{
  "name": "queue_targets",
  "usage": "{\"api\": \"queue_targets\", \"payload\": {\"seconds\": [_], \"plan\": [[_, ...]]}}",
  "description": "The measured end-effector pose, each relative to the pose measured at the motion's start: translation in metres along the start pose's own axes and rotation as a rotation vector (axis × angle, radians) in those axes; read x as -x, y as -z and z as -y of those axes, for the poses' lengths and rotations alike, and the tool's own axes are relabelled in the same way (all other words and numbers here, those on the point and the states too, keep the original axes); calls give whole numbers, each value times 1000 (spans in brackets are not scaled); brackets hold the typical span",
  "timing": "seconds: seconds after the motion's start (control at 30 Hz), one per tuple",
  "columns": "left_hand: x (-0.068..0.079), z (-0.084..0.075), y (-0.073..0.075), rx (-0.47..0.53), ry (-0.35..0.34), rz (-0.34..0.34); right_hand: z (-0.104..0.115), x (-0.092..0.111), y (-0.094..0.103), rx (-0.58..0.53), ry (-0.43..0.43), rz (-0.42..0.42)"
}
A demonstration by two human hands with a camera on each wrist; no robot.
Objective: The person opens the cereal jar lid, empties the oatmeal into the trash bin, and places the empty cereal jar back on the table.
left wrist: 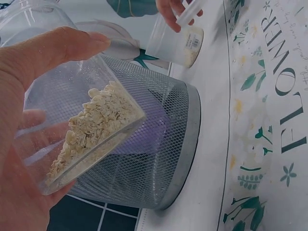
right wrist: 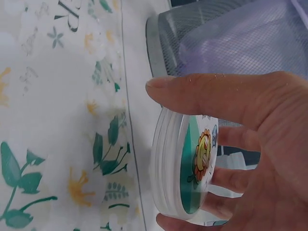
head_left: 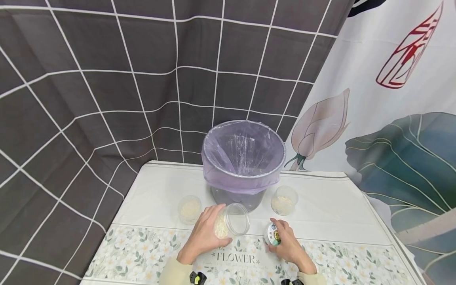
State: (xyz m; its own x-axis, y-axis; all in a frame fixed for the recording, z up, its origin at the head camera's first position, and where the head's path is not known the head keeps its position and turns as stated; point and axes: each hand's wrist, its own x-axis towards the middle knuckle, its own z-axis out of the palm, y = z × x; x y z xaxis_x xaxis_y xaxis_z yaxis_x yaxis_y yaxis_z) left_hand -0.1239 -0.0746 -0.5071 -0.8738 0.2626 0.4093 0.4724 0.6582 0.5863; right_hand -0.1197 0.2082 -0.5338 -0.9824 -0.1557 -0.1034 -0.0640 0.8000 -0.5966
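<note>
My left hand (head_left: 204,234) grips a clear plastic jar (head_left: 238,219) of oat flakes (left wrist: 98,120), tilted with its uncovered mouth pointing right in the head view. In the left wrist view the flakes lie slanted in the jar's bottom corner. Thumb and fingers of my right hand (head_left: 289,246) pinch a round white lid (right wrist: 168,163) by its rim, and a sticker with a cartoon sunflower covers its top. Both hands are just in front of a mesh trash bin (left wrist: 180,144) lined with a purple bag (head_left: 242,182).
One clear jar with pale contents (head_left: 189,209) stands left of the bin. Another clear jar (head_left: 284,200), partly filled, stands to its right. The white tablecloth (head_left: 160,190) has a floral band along the front. A dark checked curtain (head_left: 142,91) hangs behind.
</note>
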Motion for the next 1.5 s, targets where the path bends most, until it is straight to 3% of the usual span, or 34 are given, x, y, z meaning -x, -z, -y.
{"api": "queue_targets", "payload": {"seconds": [0.87,1.1,1.37,1.5], "plan": [[-3,-8,7,-43,-44,-44,-24,0,-3,111,-59,31],[-3,-8,8,-56,-64,-56,-31,6,-3,83,-49,51],[-4,-9,8,-53,-74,-54,-35,1,-2,136,-124,103],[-6,-9,8,-57,-98,-53,-37,2,-1,106,-126,115]]}}
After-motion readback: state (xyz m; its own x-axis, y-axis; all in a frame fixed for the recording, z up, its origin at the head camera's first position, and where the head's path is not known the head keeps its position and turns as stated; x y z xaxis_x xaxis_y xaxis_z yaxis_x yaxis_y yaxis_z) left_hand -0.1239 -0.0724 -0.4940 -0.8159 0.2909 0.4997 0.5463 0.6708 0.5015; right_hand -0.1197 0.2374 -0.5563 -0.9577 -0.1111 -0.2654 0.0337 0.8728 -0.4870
